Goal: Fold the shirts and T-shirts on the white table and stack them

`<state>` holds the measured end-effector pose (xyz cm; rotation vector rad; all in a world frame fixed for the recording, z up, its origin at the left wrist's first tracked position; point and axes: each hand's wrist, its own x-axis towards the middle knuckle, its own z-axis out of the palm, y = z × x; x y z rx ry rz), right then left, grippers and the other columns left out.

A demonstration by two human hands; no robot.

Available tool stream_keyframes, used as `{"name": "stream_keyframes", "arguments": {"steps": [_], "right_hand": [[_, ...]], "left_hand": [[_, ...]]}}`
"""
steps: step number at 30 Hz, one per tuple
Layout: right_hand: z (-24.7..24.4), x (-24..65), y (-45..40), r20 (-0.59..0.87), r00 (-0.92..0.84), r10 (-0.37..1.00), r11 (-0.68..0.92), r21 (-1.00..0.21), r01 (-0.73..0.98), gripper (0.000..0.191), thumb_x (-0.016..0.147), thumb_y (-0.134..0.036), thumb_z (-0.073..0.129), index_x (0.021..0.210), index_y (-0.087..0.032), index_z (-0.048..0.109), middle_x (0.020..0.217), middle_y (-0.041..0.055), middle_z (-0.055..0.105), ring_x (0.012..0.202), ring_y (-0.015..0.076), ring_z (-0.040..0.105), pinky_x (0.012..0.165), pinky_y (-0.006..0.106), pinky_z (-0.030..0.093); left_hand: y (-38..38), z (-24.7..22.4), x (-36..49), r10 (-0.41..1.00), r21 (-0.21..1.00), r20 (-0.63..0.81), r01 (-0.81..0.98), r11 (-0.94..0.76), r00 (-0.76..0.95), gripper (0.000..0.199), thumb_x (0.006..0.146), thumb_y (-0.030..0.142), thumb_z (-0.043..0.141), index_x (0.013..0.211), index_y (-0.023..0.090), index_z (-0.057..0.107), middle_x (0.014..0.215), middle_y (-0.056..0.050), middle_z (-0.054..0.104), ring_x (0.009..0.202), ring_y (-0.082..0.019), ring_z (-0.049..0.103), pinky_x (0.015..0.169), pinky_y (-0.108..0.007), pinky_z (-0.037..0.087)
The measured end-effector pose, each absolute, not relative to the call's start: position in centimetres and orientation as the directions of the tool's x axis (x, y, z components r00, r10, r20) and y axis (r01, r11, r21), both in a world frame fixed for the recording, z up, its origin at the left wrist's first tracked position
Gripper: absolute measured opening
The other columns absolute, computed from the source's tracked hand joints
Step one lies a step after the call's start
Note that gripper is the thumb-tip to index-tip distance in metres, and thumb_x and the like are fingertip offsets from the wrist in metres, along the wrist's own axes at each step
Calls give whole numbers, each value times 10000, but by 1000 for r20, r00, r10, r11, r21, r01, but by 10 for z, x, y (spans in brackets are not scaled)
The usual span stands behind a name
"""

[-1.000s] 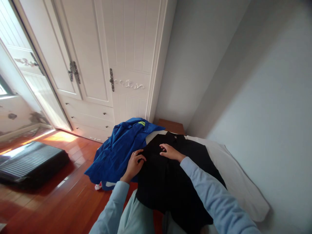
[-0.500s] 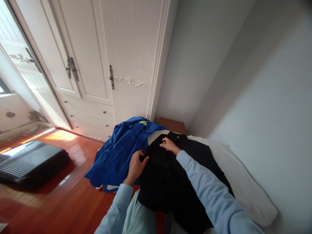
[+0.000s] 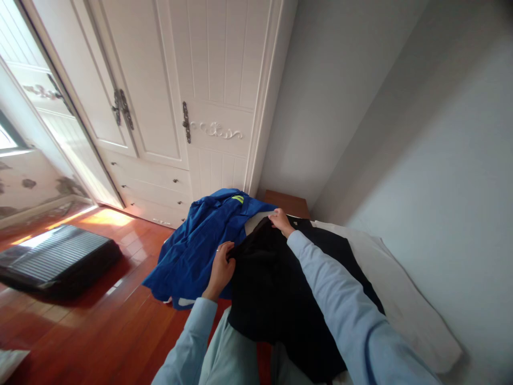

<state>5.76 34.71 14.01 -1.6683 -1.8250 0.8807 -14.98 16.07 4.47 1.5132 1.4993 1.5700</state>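
Observation:
A black garment (image 3: 276,289) lies spread over a white-covered surface, its near part hanging down in front of my legs. I cannot make out what kind of clothing it is. My left hand (image 3: 222,270), with a ring on one finger, pinches its left edge between thumb and fingers. My right hand (image 3: 281,222) is closed on the far edge, and that edge is slightly raised between both hands. Just left of the black cloth lies a crumpled blue jacket (image 3: 196,240) with a yellow-green reflective stripe.
White padding (image 3: 404,299) runs along the wall at right. A white wardrobe (image 3: 216,80) with drawers stands ahead, and a small brown wooden cabinet (image 3: 286,202) sits in the corner. A dark ribbed suitcase (image 3: 60,262) lies on the red wooden floor (image 3: 116,331) at left.
My right hand has moved slightly farther away and closed on the far edge of the black garment. My left hand has closed on its left edge, and the cloth between them has lifted.

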Motion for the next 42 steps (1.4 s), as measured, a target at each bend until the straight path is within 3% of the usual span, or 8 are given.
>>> {"name": "stream_keyframes", "arguments": {"steps": [7,12,17,23,29,33,36,42], "right_hand": [[143,80,294,-266,-208,941,-68,-753,655,515,841,-330,745,1271,-132,541,987,114,724,802,192,696,524,209,467],[142,103,248,-349,-493,797,-11,-825,565,626,754,-271,813,1292,-140,522,870,42,709,636,138,651,473,199,409],[144,120,219,-265,-696,667,-34,-945,326,626,712,-261,803,1284,-189,560,846,-20,668,602,93,620,537,203,434],[148,132,214,-374,-866,331,-67,-925,373,481,718,-340,796,1153,-167,686,940,53,737,732,135,667,653,242,477],[122,117,222,-165,-462,872,116,-845,521,516,728,-203,778,1218,-149,627,926,38,704,763,143,636,685,253,468],[110,110,218,-222,-435,873,106,-783,613,564,744,-255,803,1257,-137,600,827,15,703,650,140,629,679,279,479],[111,107,212,-245,-434,867,83,-788,610,530,733,-160,763,1239,-133,609,722,-23,672,563,126,603,630,269,466],[128,119,212,-112,-421,900,66,-920,387,438,711,-142,671,1147,-130,631,679,-54,610,590,106,566,600,238,435]], "left_hand": [[159,56,-147,895,858,357,473,-200,-268,372,835,168,478,1167,202,642,1302,-101,591,1227,-257,565,1094,-472,436],[160,61,-145,898,818,358,550,-170,-254,321,895,357,541,1149,197,654,1264,-115,609,1162,-271,603,1028,-457,482],[160,58,-145,906,775,348,618,-131,-243,411,844,317,597,1230,175,598,1211,-110,652,1148,-281,618,1018,-455,490],[162,55,-146,905,744,364,653,-141,-219,468,790,287,668,1239,180,589,1218,-108,651,1143,-289,629,1014,-452,500],[166,46,-155,924,825,310,546,-144,-224,541,749,259,699,1269,188,568,1271,-107,625,1193,-279,606,1057,-454,478],[166,43,-160,933,850,316,489,-198,-173,549,775,279,675,1303,204,547,1308,-100,604,1204,-264,594,1078,-463,458],[165,41,-161,933,856,317,476,-203,-172,528,790,270,646,1305,205,547,1323,-107,598,1220,-264,586,1086,-469,449],[168,34,-157,912,875,347,425,-231,-219,541,824,259,589,1349,171,492,1327,-144,592,1259,-271,568,1100,-492,437]]}}
